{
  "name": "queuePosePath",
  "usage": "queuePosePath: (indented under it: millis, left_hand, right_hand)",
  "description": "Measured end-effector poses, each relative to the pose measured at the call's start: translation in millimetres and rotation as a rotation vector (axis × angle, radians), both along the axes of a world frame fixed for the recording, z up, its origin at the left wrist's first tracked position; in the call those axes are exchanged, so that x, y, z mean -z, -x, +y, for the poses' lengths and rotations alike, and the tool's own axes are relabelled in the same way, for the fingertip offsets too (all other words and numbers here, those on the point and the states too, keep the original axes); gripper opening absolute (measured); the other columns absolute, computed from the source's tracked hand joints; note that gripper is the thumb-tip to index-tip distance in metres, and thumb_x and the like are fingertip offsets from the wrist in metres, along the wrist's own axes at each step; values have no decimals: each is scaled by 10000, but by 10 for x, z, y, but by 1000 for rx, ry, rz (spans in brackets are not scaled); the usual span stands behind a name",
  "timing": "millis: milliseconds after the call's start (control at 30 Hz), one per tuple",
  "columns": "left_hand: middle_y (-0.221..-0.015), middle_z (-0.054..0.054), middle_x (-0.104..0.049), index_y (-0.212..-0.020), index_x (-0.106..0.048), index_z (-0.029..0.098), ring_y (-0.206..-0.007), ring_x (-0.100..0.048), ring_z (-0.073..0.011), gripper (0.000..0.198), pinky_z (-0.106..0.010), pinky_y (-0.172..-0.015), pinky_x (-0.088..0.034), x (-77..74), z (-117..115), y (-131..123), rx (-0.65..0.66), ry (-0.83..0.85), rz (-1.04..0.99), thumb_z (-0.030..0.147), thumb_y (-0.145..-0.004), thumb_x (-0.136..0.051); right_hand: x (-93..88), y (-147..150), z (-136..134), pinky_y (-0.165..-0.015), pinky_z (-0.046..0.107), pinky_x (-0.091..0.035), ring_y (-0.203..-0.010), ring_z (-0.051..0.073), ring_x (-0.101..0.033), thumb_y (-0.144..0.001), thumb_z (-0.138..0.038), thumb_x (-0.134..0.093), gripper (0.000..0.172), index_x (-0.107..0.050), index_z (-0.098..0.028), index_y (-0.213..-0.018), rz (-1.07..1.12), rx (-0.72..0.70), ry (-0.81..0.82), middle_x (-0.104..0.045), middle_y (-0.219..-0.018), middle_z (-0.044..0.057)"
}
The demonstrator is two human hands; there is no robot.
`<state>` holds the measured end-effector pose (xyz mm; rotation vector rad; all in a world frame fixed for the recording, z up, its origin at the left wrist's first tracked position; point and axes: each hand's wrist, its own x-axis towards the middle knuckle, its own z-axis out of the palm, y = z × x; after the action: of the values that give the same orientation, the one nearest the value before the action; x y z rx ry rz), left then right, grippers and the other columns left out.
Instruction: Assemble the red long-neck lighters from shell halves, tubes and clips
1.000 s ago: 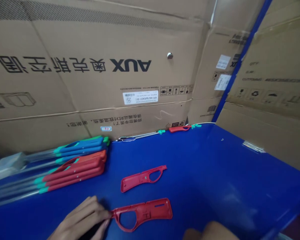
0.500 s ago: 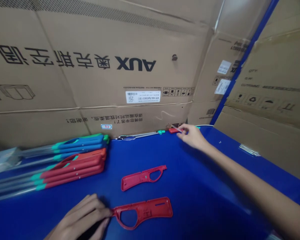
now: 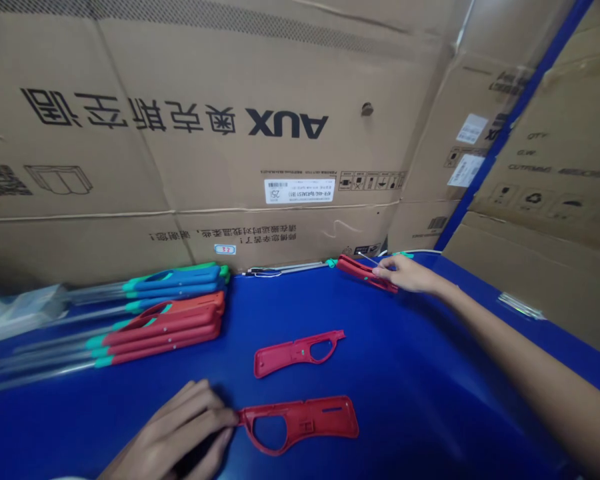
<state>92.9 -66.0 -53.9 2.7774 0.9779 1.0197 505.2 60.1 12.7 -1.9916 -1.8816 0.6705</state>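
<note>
My left hand (image 3: 180,433) pinches the narrow end of a red lighter handle half (image 3: 325,421), which lies with its inner side up on the blue table. Another handle half (image 3: 285,355), pinkish red, lies just beyond it. Farther back, my right hand (image 3: 405,272) is closed at the right end of a red lighter handle (image 3: 361,272), which sits tilted near the cardboard wall. A thin pale rod (image 3: 366,257) sticks out to the left from those fingertips; its kind is unclear.
Stacked lighters with red handles (image 3: 175,327) and blue handles (image 3: 185,280) lie at left, beside a pale packet (image 3: 30,310). Thin rods with wires (image 3: 290,269) lie along the cardboard wall (image 3: 205,173). A clear strip bundle (image 3: 520,307) is at right.
The red handle by my right hand has shifted from lying flat to a slanted pose, and that hand is now at its end. My left hand keeps its pinch. The camera view has shifted slightly.
</note>
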Motion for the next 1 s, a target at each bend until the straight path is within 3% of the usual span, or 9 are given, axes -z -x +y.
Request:
queuePosePath:
  millis: [167,267,333,600,1000]
  left_hand:
    - [-773,-1,-670,-936,-651,224,-724,-637,-124,136,-231,-824,-515,-35,5,4,38,20,34,181,-883,-534]
    - [-795,0,-670,-970,-643,226,-747,-643,-125,161,-235,-851,-512,-41,4,27,50,20,58,149,-862,-553]
    - [-803,1,-662,-974,-639,226,-753,-637,-122,176,-243,-874,-503,-45,0,36,53,41,58,125,-858,-553]
    - [-810,-36,-621,-978,-640,195,-757,-573,-140,206,-278,-807,-479,-43,-33,2,67,217,-11,104,-904,-471]
    - [-797,-40,-612,-1002,-642,186,-732,-535,-145,223,-289,-722,-434,0,-27,-1,98,216,-65,74,-893,-483]
  right_hand:
    - [-149,316,-382,-456,214,-287,-450,54,-351,-847,-589,-527,459,-529,-160,-684,327,-252,149,-533,-608,-22]
    - [-176,488,-490,-412,196,-166,-421,27,-204,-838,-552,-589,439,-453,-171,-667,687,-344,300,-447,-570,-62]
    - [-182,576,-529,-398,195,-109,-418,25,-172,-835,-520,-621,422,-439,-175,-674,788,-351,376,-416,-557,-76]
    - [-109,853,-661,-397,192,-117,-421,22,-188,-826,-512,-639,410,-470,-163,-694,783,-390,488,-413,-539,-87]
    - [-3,1107,-725,-397,206,-138,-394,20,-254,-790,-488,-687,392,-508,-154,-691,759,-468,536,-508,-515,-65]
